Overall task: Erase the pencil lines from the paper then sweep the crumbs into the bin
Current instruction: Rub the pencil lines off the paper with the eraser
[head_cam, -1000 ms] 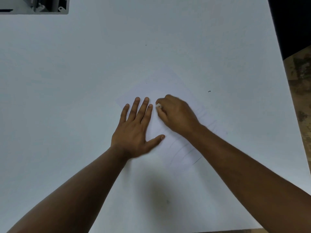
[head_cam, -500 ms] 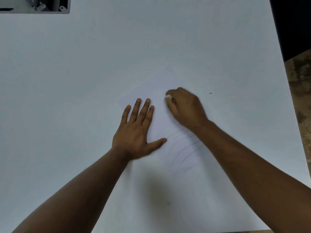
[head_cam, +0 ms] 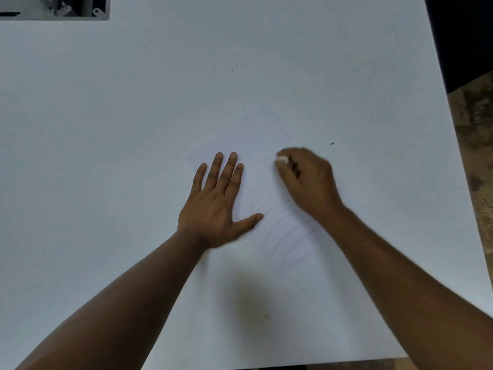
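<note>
Left hand (head_cam: 213,204) laid flat, fingers straight and spread, palm down on the left part of the white paper sheet (head_cam: 256,145), itself set at an angle near the middle of the white bench (head_cam: 106,129). Right hand (head_cam: 306,180) curled on the sheet's right part, grip closed narrowly round a small white eraser (head_cam: 282,159) pinched at the fingertips, its outline blurred. Faint curved pencil lines (head_cam: 288,231) visible on the near part of the sheet between the two wrists; a dark speck (head_cam: 332,143) beyond the right hand, a grey metal fixture (head_cam: 80,9) at the far left corner.
</note>
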`<state>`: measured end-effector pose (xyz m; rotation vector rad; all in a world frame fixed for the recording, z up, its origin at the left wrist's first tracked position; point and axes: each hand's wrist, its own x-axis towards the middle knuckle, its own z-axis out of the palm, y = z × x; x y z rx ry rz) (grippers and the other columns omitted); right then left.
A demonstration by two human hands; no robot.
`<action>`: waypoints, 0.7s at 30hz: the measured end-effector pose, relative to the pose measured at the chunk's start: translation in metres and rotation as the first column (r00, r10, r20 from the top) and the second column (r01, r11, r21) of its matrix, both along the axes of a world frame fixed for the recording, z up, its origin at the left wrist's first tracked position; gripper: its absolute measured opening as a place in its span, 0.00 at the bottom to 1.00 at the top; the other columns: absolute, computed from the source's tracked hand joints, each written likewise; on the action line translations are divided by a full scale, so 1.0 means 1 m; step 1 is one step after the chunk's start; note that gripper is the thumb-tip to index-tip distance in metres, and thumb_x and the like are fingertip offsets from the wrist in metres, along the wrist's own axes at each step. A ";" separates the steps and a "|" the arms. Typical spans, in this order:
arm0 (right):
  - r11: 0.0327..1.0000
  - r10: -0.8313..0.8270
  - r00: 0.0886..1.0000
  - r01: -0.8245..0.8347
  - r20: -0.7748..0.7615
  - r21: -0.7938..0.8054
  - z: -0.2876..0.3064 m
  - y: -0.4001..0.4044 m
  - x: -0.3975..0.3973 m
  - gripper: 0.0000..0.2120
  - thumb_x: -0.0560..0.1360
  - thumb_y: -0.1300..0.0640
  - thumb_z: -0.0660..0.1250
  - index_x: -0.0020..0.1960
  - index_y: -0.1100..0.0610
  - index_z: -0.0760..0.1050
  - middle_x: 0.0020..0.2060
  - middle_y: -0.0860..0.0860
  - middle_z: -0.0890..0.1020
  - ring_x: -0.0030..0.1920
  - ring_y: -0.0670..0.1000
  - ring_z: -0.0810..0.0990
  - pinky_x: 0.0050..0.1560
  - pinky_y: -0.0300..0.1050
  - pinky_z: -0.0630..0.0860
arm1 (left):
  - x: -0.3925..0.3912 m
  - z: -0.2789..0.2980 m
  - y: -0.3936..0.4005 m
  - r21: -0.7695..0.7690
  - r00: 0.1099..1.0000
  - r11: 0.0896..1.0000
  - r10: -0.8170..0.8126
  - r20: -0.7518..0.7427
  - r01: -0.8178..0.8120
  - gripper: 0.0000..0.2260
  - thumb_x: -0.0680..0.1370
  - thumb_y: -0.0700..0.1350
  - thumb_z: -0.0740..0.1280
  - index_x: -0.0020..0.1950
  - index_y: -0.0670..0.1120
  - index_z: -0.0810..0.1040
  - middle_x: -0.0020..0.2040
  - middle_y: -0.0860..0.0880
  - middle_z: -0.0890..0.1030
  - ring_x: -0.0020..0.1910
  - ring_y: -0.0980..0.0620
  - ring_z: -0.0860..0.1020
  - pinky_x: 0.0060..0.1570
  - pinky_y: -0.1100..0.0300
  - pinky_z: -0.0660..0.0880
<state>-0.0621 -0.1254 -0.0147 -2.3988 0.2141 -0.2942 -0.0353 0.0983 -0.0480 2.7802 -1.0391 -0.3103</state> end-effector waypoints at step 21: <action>0.968 0.128 0.972 -0.080 -0.196 0.238 0.000 0.032 -0.012 0.08 0.78 0.53 0.69 0.54 0.55 0.82 0.39 0.45 0.82 0.40 0.43 0.80 0.43 0.34 0.77 | 0.000 -0.001 0.000 0.027 1.000 0.999 0.018 -0.004 -0.018 0.50 0.76 0.78 0.48 0.84 0.42 0.46 0.85 0.47 0.40 0.83 0.47 0.36 0.81 0.41 0.44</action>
